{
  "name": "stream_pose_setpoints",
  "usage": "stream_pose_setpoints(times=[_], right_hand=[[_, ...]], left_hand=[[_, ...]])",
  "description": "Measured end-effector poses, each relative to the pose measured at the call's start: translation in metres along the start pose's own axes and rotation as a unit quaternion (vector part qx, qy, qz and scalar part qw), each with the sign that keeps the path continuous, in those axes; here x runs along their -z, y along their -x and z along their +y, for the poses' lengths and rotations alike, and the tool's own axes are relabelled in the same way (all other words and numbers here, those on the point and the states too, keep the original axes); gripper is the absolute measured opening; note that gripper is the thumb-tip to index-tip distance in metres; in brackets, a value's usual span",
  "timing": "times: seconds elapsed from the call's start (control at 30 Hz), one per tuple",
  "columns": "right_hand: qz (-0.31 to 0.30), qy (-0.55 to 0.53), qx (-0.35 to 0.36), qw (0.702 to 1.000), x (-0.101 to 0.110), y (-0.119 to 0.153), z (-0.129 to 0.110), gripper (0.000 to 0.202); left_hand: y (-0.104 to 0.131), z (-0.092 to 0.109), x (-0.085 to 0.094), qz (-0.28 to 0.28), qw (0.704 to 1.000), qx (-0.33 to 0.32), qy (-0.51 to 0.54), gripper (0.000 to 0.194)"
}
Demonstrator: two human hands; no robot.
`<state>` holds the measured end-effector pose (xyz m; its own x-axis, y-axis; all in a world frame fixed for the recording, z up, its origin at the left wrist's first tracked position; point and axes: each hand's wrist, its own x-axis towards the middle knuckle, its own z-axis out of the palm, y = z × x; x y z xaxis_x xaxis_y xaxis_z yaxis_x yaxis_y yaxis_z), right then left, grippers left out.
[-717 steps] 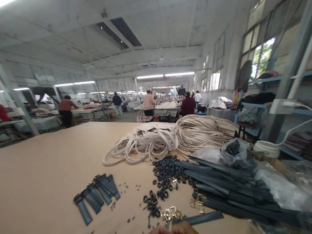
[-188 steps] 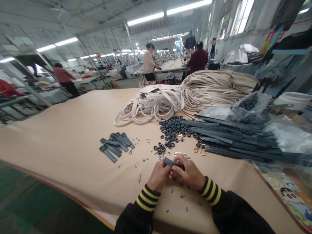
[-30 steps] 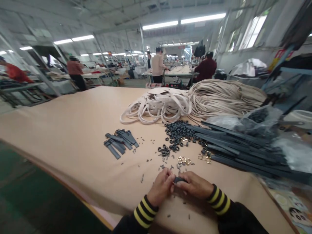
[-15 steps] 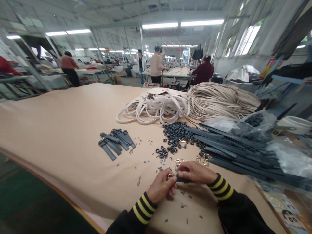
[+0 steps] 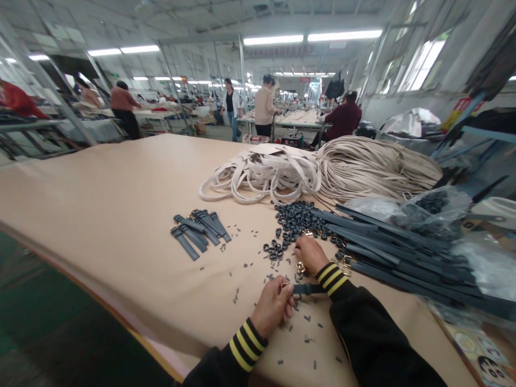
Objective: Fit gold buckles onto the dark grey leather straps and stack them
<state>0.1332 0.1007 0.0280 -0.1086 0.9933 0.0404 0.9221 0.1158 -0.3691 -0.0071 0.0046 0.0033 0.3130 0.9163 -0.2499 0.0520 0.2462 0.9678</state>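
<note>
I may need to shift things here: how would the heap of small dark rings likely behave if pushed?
The dark rings would probably scatter rather than slide as one, since they lie loose on the table. Some might roll a little, given their rounded outlines. Each is likely light, being small and open in the middle.

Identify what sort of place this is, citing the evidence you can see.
Probably a factory workshop: several people are at tables further back, long strip lights run overhead, and the near table bears piles of dark strips and small loops.
</note>
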Motion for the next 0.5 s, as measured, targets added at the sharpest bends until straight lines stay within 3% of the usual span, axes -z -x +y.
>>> stream_pose_setpoints(times=[0.13, 0.23, 0.33, 0.5], right_hand=[[-0.002, -0.041, 0.025, 0.999, 0.021, 0.029, 0.005, 0.013], [-0.008, -0.179, 0.057, 0.982, 0.029, 0.060, 0.008, 0.014], [-0.027, -0.287, 0.050, 0.956, 0.022, 0.086, 0.011, 0.014], [-0.028, -0.329, 0.000, 0.944, 0.003, 0.100, 0.012, 0.016]], left_hand=[[-0.002, -0.004, 0.000, 0.012, 1.000, -0.016, 0.007, 0.024], [-0.002, -0.003, 0.000, 0.011, 1.000, -0.021, 0.014, 0.025], [0.000, 0.002, -0.002, 0.015, 1.000, -0.021, 0.015, 0.024], [0.001, 0.001, 0.000, 0.016, 0.999, -0.029, 0.011, 0.024]])
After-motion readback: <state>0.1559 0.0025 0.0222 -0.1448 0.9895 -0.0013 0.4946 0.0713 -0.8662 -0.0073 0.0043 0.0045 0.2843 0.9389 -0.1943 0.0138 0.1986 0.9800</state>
